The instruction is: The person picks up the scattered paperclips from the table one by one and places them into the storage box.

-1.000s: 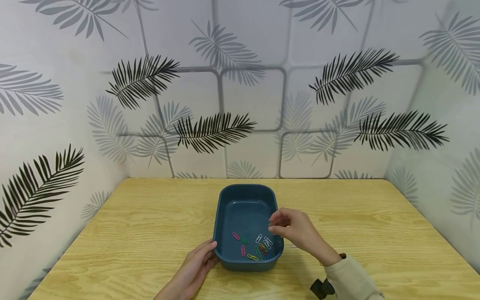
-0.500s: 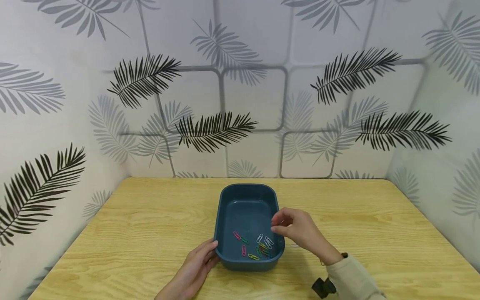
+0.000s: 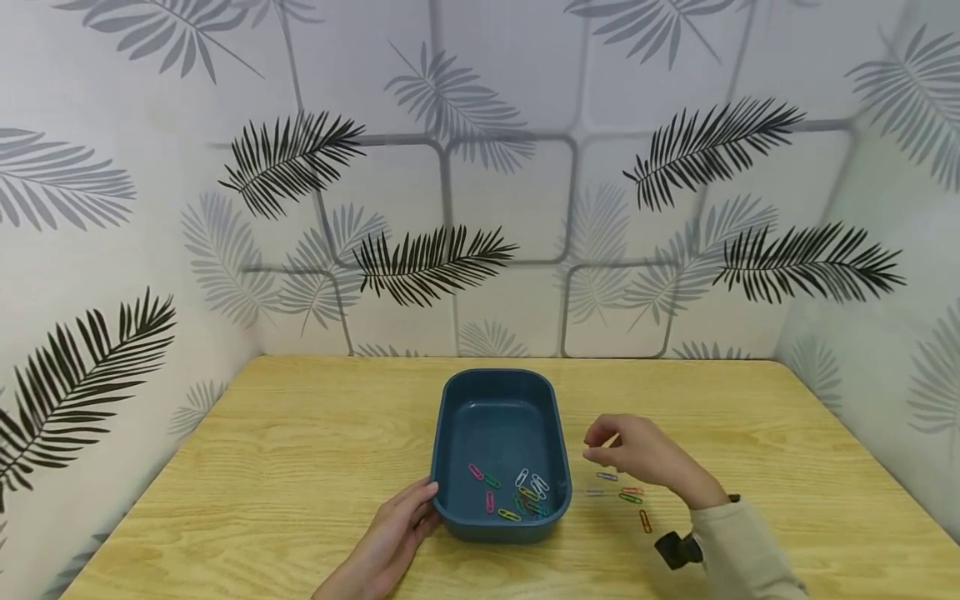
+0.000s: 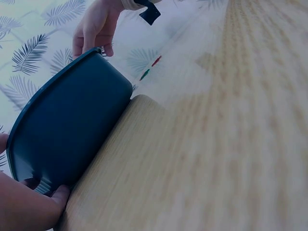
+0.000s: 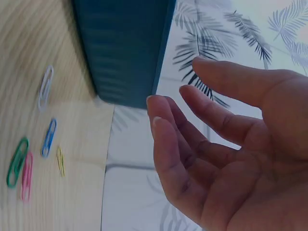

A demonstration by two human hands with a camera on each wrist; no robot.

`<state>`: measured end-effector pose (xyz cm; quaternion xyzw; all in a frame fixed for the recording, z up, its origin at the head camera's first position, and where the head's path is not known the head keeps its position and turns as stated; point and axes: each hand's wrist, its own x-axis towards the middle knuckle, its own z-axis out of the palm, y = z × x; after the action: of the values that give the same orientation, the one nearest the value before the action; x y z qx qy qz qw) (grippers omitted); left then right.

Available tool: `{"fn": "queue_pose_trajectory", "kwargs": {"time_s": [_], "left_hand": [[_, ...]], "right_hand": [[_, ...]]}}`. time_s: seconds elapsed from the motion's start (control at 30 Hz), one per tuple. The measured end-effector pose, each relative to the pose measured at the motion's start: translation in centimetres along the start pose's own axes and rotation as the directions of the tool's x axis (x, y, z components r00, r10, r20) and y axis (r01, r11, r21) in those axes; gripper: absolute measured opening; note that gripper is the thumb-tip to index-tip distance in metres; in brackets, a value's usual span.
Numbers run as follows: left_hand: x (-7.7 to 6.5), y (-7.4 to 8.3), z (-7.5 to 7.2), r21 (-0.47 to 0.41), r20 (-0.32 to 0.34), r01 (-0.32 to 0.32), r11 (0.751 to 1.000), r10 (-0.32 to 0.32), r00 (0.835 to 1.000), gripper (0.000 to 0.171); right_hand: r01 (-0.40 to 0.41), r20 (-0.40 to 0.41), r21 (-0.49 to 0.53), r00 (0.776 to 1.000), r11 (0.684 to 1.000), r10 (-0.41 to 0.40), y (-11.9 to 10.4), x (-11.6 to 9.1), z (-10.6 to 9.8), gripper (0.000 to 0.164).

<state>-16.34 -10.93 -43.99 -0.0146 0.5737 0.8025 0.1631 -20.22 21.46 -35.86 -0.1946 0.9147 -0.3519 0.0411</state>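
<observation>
A dark blue plastic tray (image 3: 501, 532) holds several coloured paper clips (image 3: 509, 515), mostly near its front right. My left hand (image 3: 392, 529) grips the tray's left side, a fingertip at the rim; in the left wrist view its fingers (image 4: 60, 196) meet the lower wall. Right of the tray my right hand (image 3: 643, 452) hovers over the table, fingers loosely bent. The right wrist view shows thumb and fingertips apart, nothing between them. Below lie a blue clip (image 5: 48, 138), white clip (image 5: 45, 88), green clip (image 5: 18, 161), pink clip (image 5: 27, 176) and yellow clip (image 5: 60, 160).
A red-orange paper clip (image 3: 645, 522) lies nearest the right sleeve (image 3: 738, 542). The wooden table (image 3: 322, 417) meets a leaf-patterned wall (image 3: 510, 208) at the back, with similar walls at both sides. A black wrist device (image 3: 678, 550) sits under the right wrist.
My right hand has moved right, from above the tray's right rim to over the table, uncovering the loose clips there. My left hand stays on the tray.
</observation>
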Motion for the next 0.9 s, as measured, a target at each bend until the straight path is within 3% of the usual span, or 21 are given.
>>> {"fn": "queue_pose_trajectory", "kwargs": {"time_s": [0.2,0.37,0.73,0.9], "left_hand": [[0.0,0.0,0.0,-0.007,0.004,0.001,1.000,-0.001,1.000,0.066],[0.0,0.1,0.1,-0.004,0.007,0.000,1.000,0.000,1.000,0.067],[0.0,0.1,0.2,0.002,-0.005,0.007,1.000,-0.007,1.000,0.067],[0.1,0.0,0.2,-0.006,-0.011,0.012,1.000,-0.012,1.000,0.067]], "right_hand": [[-0.026,0.098,-0.133,0.994,0.991,0.039,1.6,-0.7,-0.7,0.020],[-0.039,0.220,-0.261,0.971,0.964,0.099,2.7,-1.3,-0.6,0.028],[-0.184,0.216,-0.339,0.939,0.923,0.267,3.8,-1.5,-0.3,0.041],[-0.178,0.193,-0.347,0.947,0.921,0.256,4.0,-1.5,-0.1,0.042]]}}
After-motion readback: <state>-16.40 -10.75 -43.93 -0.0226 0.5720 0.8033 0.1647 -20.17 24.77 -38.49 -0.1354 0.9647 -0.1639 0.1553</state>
